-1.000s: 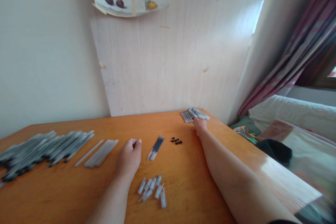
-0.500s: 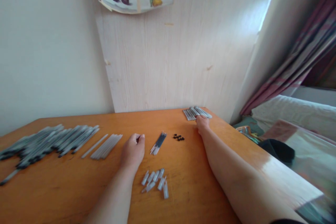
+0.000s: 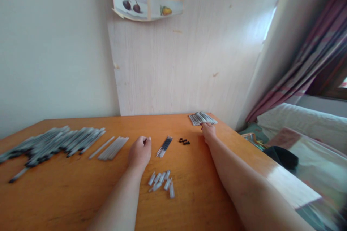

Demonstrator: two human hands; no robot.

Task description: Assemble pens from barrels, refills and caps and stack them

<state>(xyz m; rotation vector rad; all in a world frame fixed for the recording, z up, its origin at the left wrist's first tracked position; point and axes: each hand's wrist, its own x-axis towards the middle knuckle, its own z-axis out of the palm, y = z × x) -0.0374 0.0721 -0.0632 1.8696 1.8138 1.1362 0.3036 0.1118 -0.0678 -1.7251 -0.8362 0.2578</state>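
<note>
My left hand (image 3: pixel 140 153) is curled closed above the table, between the row of clear plastic pen barrels (image 3: pixel 114 148) and the small bundle of dark ink refills (image 3: pixel 165 147). A dark spot shows at its fingertips, too small to name. My right hand (image 3: pixel 208 132) reaches far out to the near edge of a row of thin grey pen-like sticks (image 3: pixel 201 118). Its fingers are drawn together, and what they hold, if anything, is hidden. Several small black plugs (image 3: pixel 184 141) lie left of that hand. Nearer to me are clear pen caps (image 3: pixel 162 182).
A large pile of pens with black ends (image 3: pixel 48 148) covers the table's left side. The orange wooden table (image 3: pixel 195 202) meets a pale board (image 3: pixel 168 68) at the back, with fruit pictures (image 3: pixel 151 7) above. A bed (image 3: pixel 303 140) stands to the right.
My right hand has drawn slightly back from the row of sticks, towards me. The left hand stays closed in nearly the same place. The whole view has shifted a little.
</note>
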